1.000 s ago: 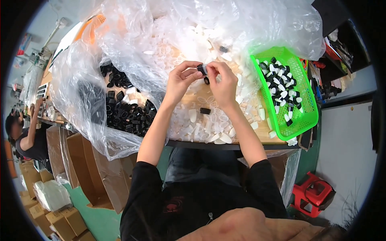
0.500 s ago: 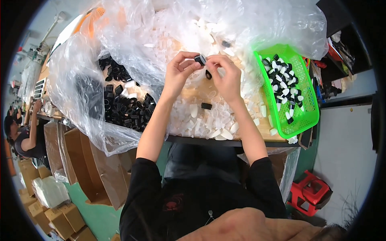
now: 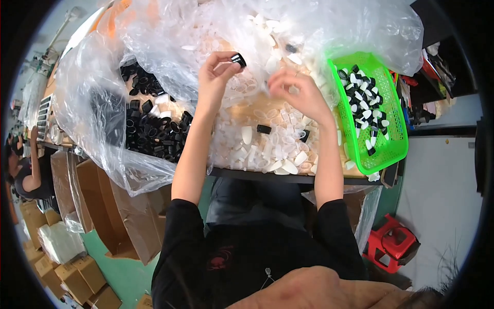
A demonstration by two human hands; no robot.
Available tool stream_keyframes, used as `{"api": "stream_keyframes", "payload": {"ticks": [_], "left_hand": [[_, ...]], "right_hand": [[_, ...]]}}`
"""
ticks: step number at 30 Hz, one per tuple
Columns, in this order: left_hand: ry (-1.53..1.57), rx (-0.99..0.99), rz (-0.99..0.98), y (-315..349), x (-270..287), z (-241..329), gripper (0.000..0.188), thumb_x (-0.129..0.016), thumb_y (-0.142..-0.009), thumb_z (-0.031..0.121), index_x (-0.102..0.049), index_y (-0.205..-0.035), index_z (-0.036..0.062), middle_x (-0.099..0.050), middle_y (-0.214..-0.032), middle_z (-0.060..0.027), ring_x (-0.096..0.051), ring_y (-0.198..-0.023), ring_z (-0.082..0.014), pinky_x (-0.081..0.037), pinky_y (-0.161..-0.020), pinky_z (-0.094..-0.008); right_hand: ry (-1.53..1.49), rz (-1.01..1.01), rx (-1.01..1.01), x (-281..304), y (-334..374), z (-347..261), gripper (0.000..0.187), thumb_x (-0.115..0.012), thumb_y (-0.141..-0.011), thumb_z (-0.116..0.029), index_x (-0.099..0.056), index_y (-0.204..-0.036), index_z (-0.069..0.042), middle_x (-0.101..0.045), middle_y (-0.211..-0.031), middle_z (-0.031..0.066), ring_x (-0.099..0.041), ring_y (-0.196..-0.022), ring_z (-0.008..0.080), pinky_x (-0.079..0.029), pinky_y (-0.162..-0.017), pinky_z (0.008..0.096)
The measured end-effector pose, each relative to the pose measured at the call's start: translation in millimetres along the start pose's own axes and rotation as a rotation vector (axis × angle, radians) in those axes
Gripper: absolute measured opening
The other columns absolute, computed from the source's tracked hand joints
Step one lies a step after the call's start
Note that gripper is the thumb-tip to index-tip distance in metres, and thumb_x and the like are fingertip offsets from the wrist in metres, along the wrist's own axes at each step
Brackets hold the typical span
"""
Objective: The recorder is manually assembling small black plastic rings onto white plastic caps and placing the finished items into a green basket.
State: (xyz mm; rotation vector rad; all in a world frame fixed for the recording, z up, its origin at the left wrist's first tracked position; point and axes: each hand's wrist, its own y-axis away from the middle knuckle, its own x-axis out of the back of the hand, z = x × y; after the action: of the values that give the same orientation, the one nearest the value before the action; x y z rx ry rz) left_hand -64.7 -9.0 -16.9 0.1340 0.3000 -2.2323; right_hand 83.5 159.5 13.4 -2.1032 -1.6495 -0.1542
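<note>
My left hand is raised over the table, with thumb and fingers closed on a small glossy black plastic cap. To its right, apart from the cap, my right hand has loosely bent, parted fingers, slightly blurred, and I see nothing in them. Below the hands lies a heap of clear oval plastic pieces, mixed with white oval pieces. Two loose black caps lie there too, one black cap in the middle and another beside my right forearm.
Left of my arm, many black caps lie in a clear plastic bag. A green basket at the right holds black-and-white pieces. More plastic sheeting covers the back. A red stool stands on the floor; a person works far left.
My hands have come apart: the left moved up and left with the black cap, the right slightly right and down. A black ring below them is gone from its spot; another shows near my right forearm.
</note>
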Motion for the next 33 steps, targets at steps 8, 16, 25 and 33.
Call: {"api": "stream_keyframes", "payload": {"ticks": [8,16,25,33], "left_hand": [[0.050,0.057,-0.053,3,-9,4,0.025,-0.061,-0.088,-0.003,-0.059,-0.113,-0.0039,-0.065,-0.106,-0.0093,-0.065,-0.096,-0.0178,-0.052,-0.088,-0.0297],[0.102,0.096,-0.105,5,-7,5,0.027,-0.059,-0.090,-0.004,-0.058,-0.117,-0.0037,-0.064,-0.111,-0.0114,-0.065,-0.102,-0.0195,-0.052,-0.093,-0.0313],[0.201,0.063,-0.119,7,-17,5,0.027,-0.061,-0.089,-0.005,-0.059,-0.116,-0.0038,-0.065,-0.110,-0.0114,-0.065,-0.100,-0.0180,-0.054,-0.092,-0.0318],[0.217,0.081,-0.150,11,-22,3,0.028,-0.061,-0.090,-0.004,-0.058,-0.117,-0.0037,-0.066,-0.110,-0.0107,-0.065,-0.099,-0.0178,-0.053,-0.092,-0.0330]], "right_hand": [[0.679,-0.226,-0.072,-45,1,34,0.013,-0.064,-0.082,-0.011,-0.071,-0.093,-0.007,-0.069,-0.088,0.0080,-0.064,-0.079,0.0222,-0.052,-0.071,0.0318],[0.731,-0.056,0.221,-50,1,28,0.024,-0.063,-0.079,-0.004,-0.068,-0.102,-0.007,-0.066,-0.094,0.0056,-0.064,-0.080,0.0209,-0.054,-0.072,0.0310],[-0.144,0.415,0.114,-23,-4,2,0.015,-0.068,-0.078,0.006,-0.065,-0.091,-0.001,-0.065,-0.086,0.0044,-0.063,-0.072,0.0099,-0.050,-0.062,0.0233],[0.219,0.527,0.232,-32,-4,-10,0.012,-0.070,-0.078,0.002,-0.062,-0.085,-0.003,-0.064,-0.079,0.0043,-0.062,-0.066,0.0114,-0.048,-0.061,0.0237]]}}
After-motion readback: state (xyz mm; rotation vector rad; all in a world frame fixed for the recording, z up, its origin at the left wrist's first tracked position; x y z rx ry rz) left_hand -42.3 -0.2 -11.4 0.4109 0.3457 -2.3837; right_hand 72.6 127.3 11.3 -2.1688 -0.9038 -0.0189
